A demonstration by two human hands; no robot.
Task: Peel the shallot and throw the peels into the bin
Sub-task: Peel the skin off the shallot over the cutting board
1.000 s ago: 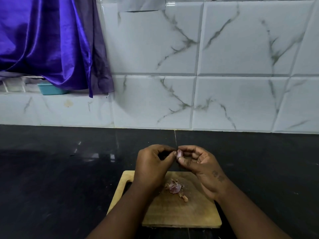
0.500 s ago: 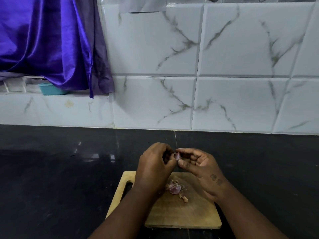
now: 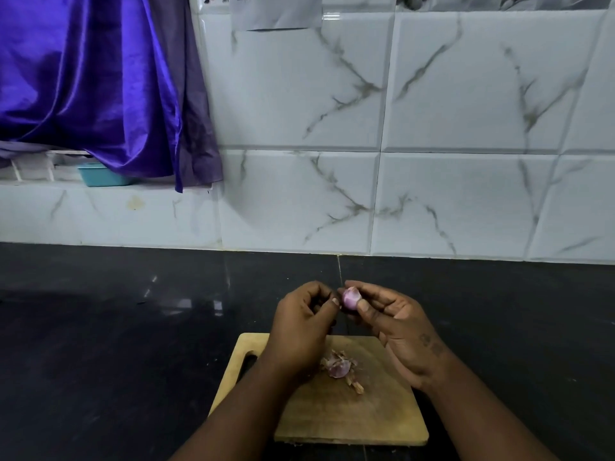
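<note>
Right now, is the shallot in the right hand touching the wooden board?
Apart. The head view shows the right hand pinching the shallot up beyond the wooden board's far edge, with dark counter visible between them.

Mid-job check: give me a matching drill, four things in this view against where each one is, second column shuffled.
1 shallot
2 peels
3 cutting board
4 teal tub

a on the black counter
b under the purple cloth
c held in the right hand
d on the cutting board

Pairs: 1-c, 2-d, 3-a, 4-b
</note>
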